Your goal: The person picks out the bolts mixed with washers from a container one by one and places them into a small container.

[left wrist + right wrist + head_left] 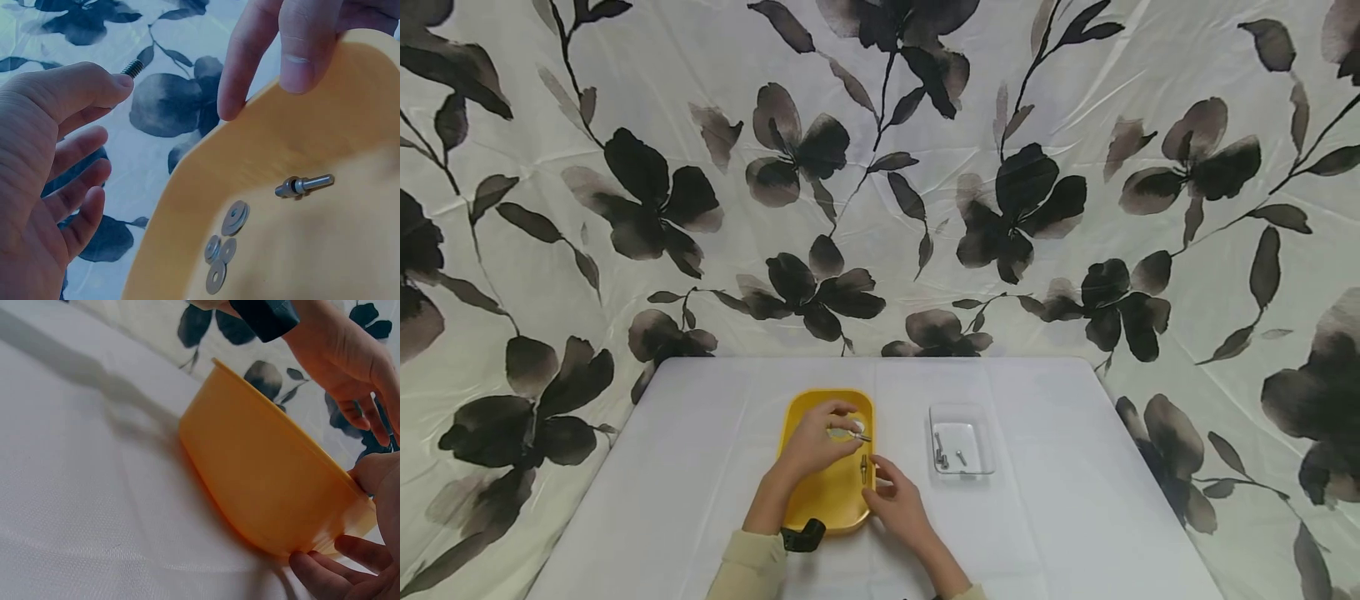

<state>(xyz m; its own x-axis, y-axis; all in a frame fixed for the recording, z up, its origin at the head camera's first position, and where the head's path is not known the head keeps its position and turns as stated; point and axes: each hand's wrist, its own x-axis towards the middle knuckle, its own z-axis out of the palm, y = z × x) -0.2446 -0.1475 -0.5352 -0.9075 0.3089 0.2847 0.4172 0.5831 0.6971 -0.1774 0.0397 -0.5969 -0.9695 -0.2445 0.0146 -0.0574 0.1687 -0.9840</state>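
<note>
Your left hand (811, 446) hovered over yellow tray (805, 500), grip pinching threaded bolt (132, 67) between thumb and fingertip; tray sat on white bench (700, 467), holding four washers (234, 217) and second bolt (304, 185); your right hand (898, 500) touched tray's right rim, fingers relaxed, grip holding nothing; clear box (961, 440) with screws lay further right.
</note>
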